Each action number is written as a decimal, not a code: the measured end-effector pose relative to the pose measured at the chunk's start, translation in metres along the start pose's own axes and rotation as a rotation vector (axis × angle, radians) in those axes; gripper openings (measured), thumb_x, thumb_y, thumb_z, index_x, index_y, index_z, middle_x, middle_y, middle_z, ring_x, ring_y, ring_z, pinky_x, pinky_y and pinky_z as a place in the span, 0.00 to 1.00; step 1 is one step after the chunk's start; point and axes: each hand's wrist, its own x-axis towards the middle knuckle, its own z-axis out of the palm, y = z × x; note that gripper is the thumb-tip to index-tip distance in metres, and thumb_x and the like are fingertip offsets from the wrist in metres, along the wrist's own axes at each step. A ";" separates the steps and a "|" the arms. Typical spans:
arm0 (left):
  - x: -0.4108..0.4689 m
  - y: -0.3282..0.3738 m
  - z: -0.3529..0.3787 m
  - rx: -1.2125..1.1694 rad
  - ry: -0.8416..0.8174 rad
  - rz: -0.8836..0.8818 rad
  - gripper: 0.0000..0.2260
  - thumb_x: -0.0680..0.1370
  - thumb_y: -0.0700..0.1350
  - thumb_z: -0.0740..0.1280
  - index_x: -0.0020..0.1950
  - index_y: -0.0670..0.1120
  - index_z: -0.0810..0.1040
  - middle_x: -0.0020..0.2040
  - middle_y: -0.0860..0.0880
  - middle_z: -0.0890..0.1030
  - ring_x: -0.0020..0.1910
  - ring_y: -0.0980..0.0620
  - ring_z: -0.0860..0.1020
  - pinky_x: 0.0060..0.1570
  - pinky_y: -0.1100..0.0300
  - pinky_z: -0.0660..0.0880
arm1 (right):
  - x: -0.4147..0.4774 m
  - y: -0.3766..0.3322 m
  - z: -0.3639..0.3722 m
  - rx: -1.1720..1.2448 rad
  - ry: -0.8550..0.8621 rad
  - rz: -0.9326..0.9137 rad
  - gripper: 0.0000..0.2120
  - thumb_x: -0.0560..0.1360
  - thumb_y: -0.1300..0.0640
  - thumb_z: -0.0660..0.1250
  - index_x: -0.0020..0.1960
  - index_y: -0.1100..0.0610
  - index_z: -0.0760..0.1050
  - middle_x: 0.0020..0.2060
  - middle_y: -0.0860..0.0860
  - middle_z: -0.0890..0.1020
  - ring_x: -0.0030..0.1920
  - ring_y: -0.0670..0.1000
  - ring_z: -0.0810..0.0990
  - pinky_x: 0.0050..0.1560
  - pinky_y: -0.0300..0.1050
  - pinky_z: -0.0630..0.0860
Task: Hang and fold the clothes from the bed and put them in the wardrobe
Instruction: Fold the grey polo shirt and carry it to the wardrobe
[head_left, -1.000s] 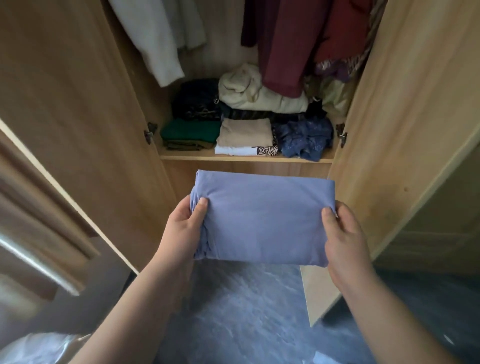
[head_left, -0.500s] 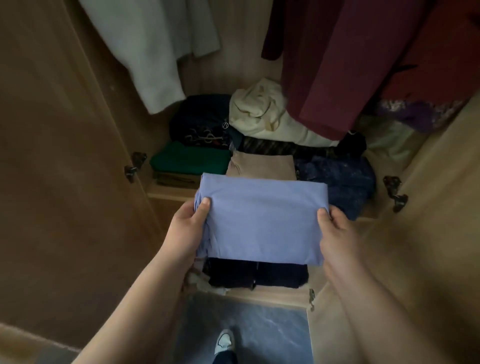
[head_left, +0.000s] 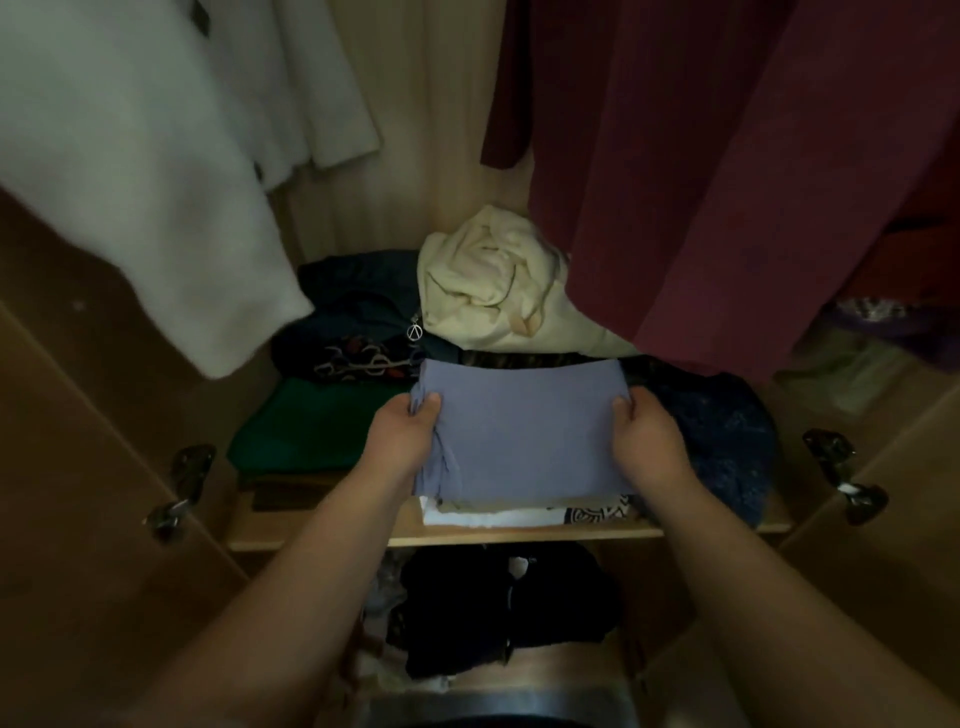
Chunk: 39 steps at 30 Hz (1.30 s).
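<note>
Gripping folded lavender fabric garment (head_left: 524, 426): left hand (head_left: 402, 441) at its 9 o'clock edge, right hand (head_left: 644, 441) at 3 o'clock, above wooden wardrobe shelf (head_left: 519, 536).

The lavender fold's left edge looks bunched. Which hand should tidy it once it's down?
Left. The left hand grips that bunched edge of the folded lavender garment; the right hand holds the smoother opposite edge, so it would need to reach across.
</note>
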 end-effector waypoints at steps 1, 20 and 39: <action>0.008 -0.001 0.002 0.044 0.010 0.021 0.13 0.82 0.52 0.63 0.54 0.43 0.80 0.50 0.46 0.84 0.49 0.46 0.83 0.55 0.47 0.80 | 0.005 0.002 0.004 -0.064 0.004 -0.023 0.14 0.84 0.51 0.53 0.51 0.60 0.70 0.43 0.56 0.77 0.45 0.58 0.78 0.40 0.47 0.73; -0.002 0.002 0.038 0.967 0.081 0.713 0.25 0.81 0.56 0.58 0.76 0.49 0.64 0.78 0.47 0.64 0.79 0.46 0.55 0.77 0.47 0.52 | 0.016 -0.004 0.015 -0.535 0.060 -0.595 0.28 0.80 0.45 0.49 0.72 0.58 0.70 0.69 0.57 0.73 0.71 0.59 0.68 0.70 0.56 0.67; 0.009 -0.020 0.063 1.232 -0.269 0.529 0.28 0.82 0.62 0.47 0.81 0.54 0.51 0.81 0.46 0.56 0.79 0.44 0.51 0.76 0.41 0.44 | 0.004 0.012 0.033 -0.581 -0.216 -0.414 0.27 0.81 0.48 0.52 0.74 0.61 0.67 0.71 0.58 0.71 0.72 0.58 0.68 0.73 0.47 0.60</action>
